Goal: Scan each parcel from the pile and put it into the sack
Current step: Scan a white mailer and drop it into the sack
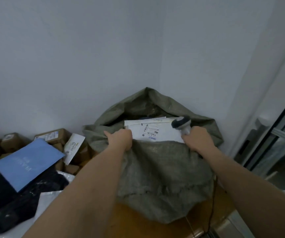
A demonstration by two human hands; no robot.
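Note:
A grey-green woven sack stands open against the wall, with white labelled parcels lying in its mouth. My left hand grips the sack's near rim on the left. My right hand holds a grey barcode scanner at the rim on the right; whether it also grips the rim I cannot tell. The pile of parcels lies to the left: a blue flat mailer, a white envelope, brown cartons and dark plastic bags.
A plain wall rises behind the sack. A metal-framed glass door stands at the right. The sack rests on a brown wooden surface, with a thin black cable running down at its right side.

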